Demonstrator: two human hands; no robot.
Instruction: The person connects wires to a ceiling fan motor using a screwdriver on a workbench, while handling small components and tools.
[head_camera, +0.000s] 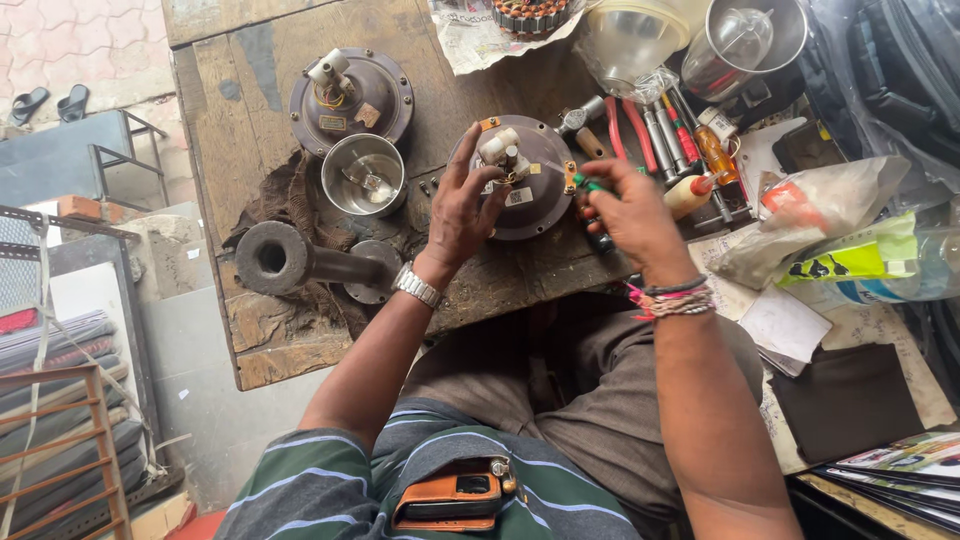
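Motor (530, 185) flat, shaft up; screwdriver (590, 185) horiz., tip left.

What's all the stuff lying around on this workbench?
Round grey metal motor housing: one, bench centre, under both hands.
Second round housing: one, grey-brown, upper left.
Shiny steel cup: one, below that housing.
Dark iron pipe piece: one, left bench edge.
Red-handled pliers: one, right of centre, among other tools.
Small glue bottle: one, cream with a red tip.
Worn wooden bench: one, brown.
Left hand: steadies the centre housing.
Right hand: fingers grip a green-handled tool.
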